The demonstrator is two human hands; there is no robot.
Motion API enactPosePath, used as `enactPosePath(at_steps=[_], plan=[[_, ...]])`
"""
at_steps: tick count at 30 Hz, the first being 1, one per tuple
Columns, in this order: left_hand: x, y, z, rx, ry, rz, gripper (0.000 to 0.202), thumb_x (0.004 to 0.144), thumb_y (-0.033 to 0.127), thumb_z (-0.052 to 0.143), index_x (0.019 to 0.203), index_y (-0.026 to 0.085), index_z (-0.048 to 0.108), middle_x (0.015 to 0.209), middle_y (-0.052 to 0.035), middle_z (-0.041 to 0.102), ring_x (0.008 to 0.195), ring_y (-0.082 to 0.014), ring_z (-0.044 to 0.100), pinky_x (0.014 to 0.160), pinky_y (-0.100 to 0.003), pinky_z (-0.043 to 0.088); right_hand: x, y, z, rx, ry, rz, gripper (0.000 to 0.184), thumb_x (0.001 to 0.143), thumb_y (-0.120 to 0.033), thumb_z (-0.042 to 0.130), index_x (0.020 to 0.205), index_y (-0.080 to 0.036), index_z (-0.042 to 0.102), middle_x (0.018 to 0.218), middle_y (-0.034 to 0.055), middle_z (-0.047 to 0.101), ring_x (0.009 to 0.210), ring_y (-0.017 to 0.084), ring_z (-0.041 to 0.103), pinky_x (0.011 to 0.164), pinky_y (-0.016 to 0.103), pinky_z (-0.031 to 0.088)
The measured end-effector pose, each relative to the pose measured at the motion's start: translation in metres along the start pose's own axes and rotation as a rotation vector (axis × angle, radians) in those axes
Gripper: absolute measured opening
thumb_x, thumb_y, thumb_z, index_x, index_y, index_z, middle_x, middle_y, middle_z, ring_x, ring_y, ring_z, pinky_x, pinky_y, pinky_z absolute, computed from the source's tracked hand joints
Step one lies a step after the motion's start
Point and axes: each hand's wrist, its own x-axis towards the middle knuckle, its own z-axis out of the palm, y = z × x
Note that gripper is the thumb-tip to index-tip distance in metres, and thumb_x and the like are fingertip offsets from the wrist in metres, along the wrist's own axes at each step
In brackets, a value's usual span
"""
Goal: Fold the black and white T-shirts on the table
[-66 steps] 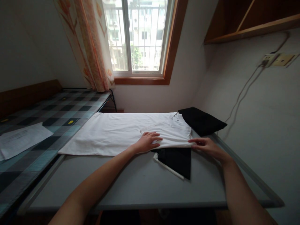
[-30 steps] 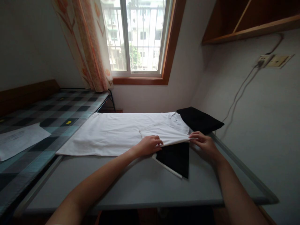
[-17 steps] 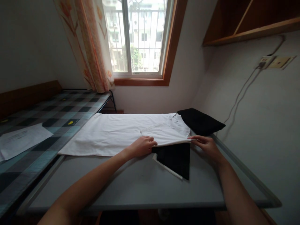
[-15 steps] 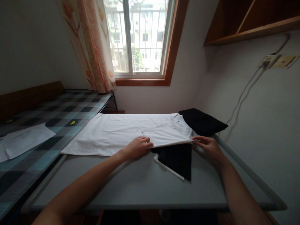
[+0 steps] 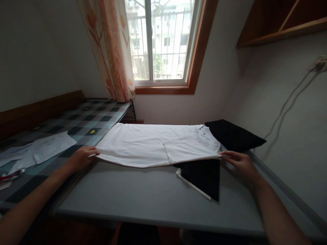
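Nearest is the edge of one grey, flat-topped table (image 5: 143, 194). On this table, at the right of the middle, one angular piece of black cloth with a white strip along its edge (image 5: 201, 177) comes out from below the near side of one white cloth shirt (image 5: 143, 144). The shirt lies lengthwise across the table, its collar toward the right, and its near side is a little raised at both ends.

Two bare hands hold it. The left hand (image 5: 82, 158) has its fingertips together, clamped on the near left corner; the right hand (image 5: 241, 165) pinches the near edge at the collar end, thumb and fingers also together.

Beyond the right hand, one folded-looking black cloth (image 5: 232, 134) lies at the far right corner, against the shirt. To the left stands one bed with a checked grey, black and blue mattress (image 5: 109, 112), bearing at least two white printed paper sheets (image 5: 52, 146) and one small red and silver object (image 5: 14, 175), too blurred to name.

On the right wall, a thin cable (image 5: 283, 109) hangs from a pale socket (image 5: 322, 63). Farther, one orange-flowered curtain (image 5: 113, 51) hangs beside one barred window with two panes (image 5: 158, 41). One brown wooden wall shelf (image 5: 283, 36) shows two compartments; their inside is too dark to tell.
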Motion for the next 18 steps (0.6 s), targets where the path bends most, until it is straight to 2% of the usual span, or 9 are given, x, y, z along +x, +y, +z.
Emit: enactPosePath(at_steps=[2,5,8,12,18], plan=[[-0.012,-0.021,-0.001,-0.071,0.042,-0.141,0.03,0.08,0.033,0.048,0.092,0.018,0.071,0.101,-0.0073,0.068,0.094,-0.022,0.061,0.086,-0.031,0.046,0.001,0.003,0.001,0.045,-0.003,0.027,0.044,0.053,-0.052,0.082,0.081,-0.02,0.076,0.076,0.0067,0.071,0.067,0.019,0.063,0.055,0.026,0.052],[-0.023,-0.032,0.004,-0.191,0.092,-0.263,0.041,0.079,0.047,0.048,0.095,0.017,0.071,0.106,-0.0087,0.068,0.094,-0.0226,0.061,0.083,-0.03,0.048,0.003,0.01,-0.002,0.069,-0.02,0.033,0.046,0.054,-0.051,0.082,0.085,-0.018,0.076,0.08,0.0079,0.072,0.068,0.02,0.064,0.055,0.026,0.051],[-0.029,-0.032,0.008,-0.26,0.107,-0.254,0.05,0.076,0.059,0.049,0.092,0.018,0.072,0.108,-0.0095,0.068,0.098,-0.0238,0.062,0.088,-0.032,0.047,0.001,0.017,-0.009,-0.028,-0.037,0.032,0.047,0.055,-0.053,0.081,0.085,-0.017,0.077,0.075,0.0082,0.071,0.063,0.019,0.063,0.052,0.025,0.049],[-0.038,-0.036,0.005,-0.281,0.072,-0.231,0.057,0.071,0.07,0.051,0.088,0.022,0.075,0.106,-0.0085,0.071,0.101,-0.0255,0.062,0.095,-0.035,0.045,-0.009,0.021,-0.02,-0.143,-0.109,0.032,0.046,0.056,-0.055,0.08,0.081,-0.018,0.078,0.076,0.009,0.073,0.069,0.022,0.065,0.056,0.026,0.05],[-0.054,-0.042,-0.001,-0.34,0.073,-0.265,0.056,0.071,0.077,0.05,0.089,0.03,0.075,0.105,-0.0013,0.073,0.099,-0.0243,0.063,0.098,-0.039,0.044,-0.021,0.021,-0.026,-0.258,-0.223,0.022,0.047,0.058,-0.059,0.077,0.078,-0.018,0.078,0.074,0.0078,0.072,0.069,0.024,0.065,0.06,0.029,0.051]])
